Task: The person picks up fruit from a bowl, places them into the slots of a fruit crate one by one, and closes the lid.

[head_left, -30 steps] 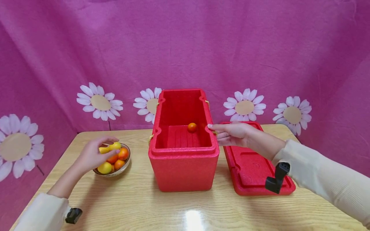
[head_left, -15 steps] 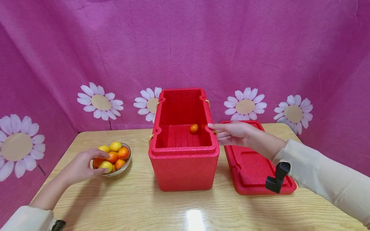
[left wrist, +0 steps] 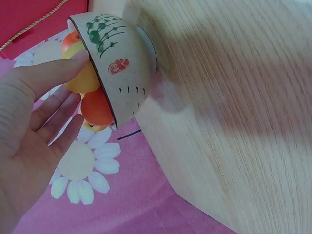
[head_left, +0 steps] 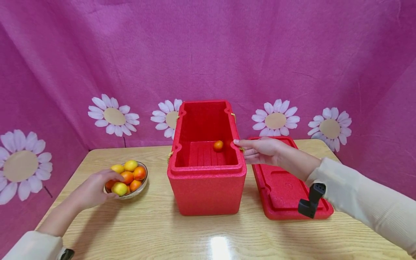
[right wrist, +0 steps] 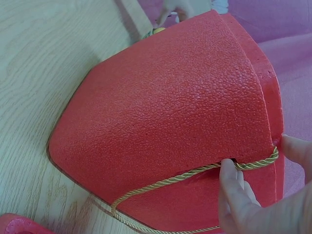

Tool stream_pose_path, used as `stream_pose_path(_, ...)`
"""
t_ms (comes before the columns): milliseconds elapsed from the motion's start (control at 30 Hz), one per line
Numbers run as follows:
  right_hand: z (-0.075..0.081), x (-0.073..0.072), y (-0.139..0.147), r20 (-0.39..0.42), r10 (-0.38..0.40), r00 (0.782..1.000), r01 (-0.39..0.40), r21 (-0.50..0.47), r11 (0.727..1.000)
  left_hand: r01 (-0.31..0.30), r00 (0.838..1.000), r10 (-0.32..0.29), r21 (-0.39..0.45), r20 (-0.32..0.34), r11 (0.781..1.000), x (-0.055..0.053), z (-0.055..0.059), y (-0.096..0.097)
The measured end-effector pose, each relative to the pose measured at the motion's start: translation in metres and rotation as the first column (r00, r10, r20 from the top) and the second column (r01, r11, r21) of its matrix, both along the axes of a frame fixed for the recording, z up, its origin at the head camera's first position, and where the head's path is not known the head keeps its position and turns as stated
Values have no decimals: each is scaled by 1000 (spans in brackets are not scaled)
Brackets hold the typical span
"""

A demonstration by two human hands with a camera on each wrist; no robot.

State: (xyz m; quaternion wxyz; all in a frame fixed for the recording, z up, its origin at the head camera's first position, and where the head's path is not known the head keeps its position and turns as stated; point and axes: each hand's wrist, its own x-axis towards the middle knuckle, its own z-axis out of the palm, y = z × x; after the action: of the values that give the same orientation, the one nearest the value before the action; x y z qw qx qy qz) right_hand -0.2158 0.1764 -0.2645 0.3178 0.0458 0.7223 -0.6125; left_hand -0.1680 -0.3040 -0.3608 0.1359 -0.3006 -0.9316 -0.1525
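Observation:
My left hand (head_left: 94, 189) is at the near-left side of a bowl (head_left: 132, 194) of oranges and lemons. Its thumb touches the near lemon (head_left: 119, 188), and the fingers reach over the fruit at the left rim. In the left wrist view the thumb lies across that lemon (left wrist: 82, 77) while the other fingers extend loosely beside an orange (left wrist: 96, 108). My right hand (head_left: 266, 150) rests against a red foam box (head_left: 206, 193), thumb at its rim, straight fingers on the outer wall by a gold rope (right wrist: 180, 176). One orange (head_left: 218, 145) lies inside the box.
A red lid (head_left: 292, 187) lies on the wooden table (head_left: 146, 231) to the right of the box. Behind the table hangs a pink cloth (head_left: 208, 50) with daisies. The box stands between the bowl and the lid.
My left hand has moved left and lower, from above the fruit to the bowl's near-left side. The orange in the box has rolled slightly right. My right hand has stayed put.

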Motion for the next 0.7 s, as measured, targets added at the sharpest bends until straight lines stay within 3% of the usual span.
stream_pose_path(433,0,0,0,3,-16,1000,16,17,1000,3,1000,-3,-76,1,997,0,1,2)
stream_pose_path(700,0,-1,2,8,3,1000,-3,1,1000,-21,998,26,-93,56,995,-1,9,7)
